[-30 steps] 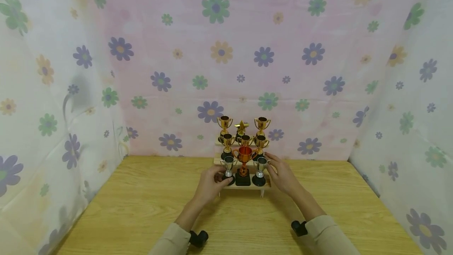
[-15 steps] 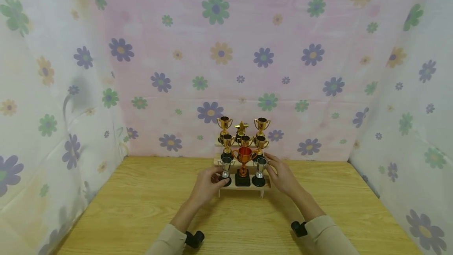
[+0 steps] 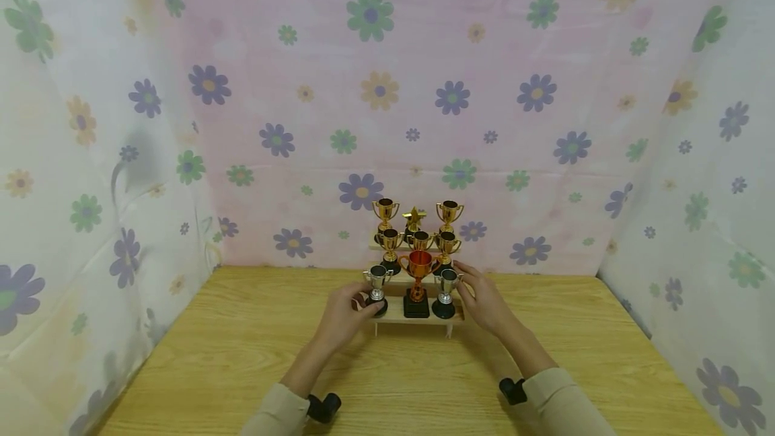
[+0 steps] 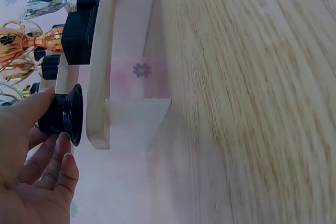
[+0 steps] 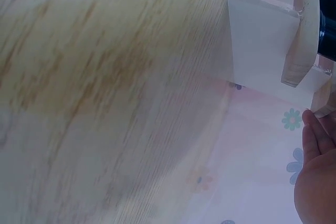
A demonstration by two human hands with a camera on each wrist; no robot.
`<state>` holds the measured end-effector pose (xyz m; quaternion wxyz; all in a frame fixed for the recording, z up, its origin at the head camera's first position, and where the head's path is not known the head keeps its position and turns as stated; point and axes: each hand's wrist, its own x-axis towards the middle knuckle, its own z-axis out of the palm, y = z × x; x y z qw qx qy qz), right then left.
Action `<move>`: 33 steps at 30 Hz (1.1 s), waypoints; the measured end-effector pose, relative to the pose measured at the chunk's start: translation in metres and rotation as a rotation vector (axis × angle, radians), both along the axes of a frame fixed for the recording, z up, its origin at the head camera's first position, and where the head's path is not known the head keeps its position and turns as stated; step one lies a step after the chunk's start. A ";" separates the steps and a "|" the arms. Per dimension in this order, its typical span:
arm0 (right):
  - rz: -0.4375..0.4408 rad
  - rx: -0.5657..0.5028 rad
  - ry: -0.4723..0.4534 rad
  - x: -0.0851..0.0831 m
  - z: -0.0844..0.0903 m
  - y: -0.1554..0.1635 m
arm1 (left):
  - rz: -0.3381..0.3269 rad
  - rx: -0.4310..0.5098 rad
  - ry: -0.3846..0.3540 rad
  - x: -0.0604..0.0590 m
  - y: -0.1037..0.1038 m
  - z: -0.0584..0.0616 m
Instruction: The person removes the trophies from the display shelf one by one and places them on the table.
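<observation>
My left hand (image 3: 343,315) pinches a small silver trophy cup (image 3: 378,279) by its round black base (image 4: 61,113), at the left end of the stand's lowest step. In the left wrist view a narrow gap shows between that base and the wooden step (image 4: 98,124). A bigger copper-orange trophy (image 3: 419,266) stands mid-step on a square black base. Right of it is a second silver trophy (image 3: 447,281). My right hand (image 3: 486,298) lies along the stand's right side, its fairly straight fingers (image 5: 311,137) at the end of a higher step in the right wrist view.
Behind, several gold trophies (image 3: 449,212) and a gold star trophy (image 3: 414,218) stand on the upper steps. White side panels (image 5: 262,40) hold the stand up on the wood-grain table (image 3: 242,348). A flowered cloth (image 3: 272,200) hangs around the back and sides.
My left hand has shifted left with the silver trophy, away from the copper-orange one toward the step's left end. The right hand has stayed in place.
</observation>
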<state>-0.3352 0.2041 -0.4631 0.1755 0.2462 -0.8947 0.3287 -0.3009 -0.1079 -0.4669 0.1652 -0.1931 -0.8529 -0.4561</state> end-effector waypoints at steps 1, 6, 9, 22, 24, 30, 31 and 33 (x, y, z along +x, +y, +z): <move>0.001 0.000 0.000 0.000 0.000 0.000 | 0.005 -0.003 0.011 0.000 -0.002 0.000; 0.004 -0.001 0.013 -0.001 -0.002 0.001 | 0.027 0.005 0.030 0.000 -0.009 0.000; 0.000 -0.002 0.023 -0.002 -0.004 0.002 | 0.045 0.019 0.029 -0.001 -0.014 0.000; 0.001 -0.012 0.003 -0.001 -0.003 0.001 | 0.092 0.060 -0.005 -0.002 -0.035 -0.001; 0.000 -0.014 -0.007 -0.001 -0.003 0.001 | 0.095 0.066 -0.014 -0.002 -0.038 -0.001; -0.002 -0.015 -0.011 0.000 -0.001 0.001 | 0.113 0.066 -0.061 -0.003 -0.044 -0.002; -0.001 -0.015 -0.012 0.001 -0.001 0.001 | 0.118 0.062 -0.067 -0.003 -0.045 -0.003; -0.003 -0.013 -0.012 0.000 -0.001 0.001 | 0.129 0.057 -0.074 -0.005 -0.047 -0.005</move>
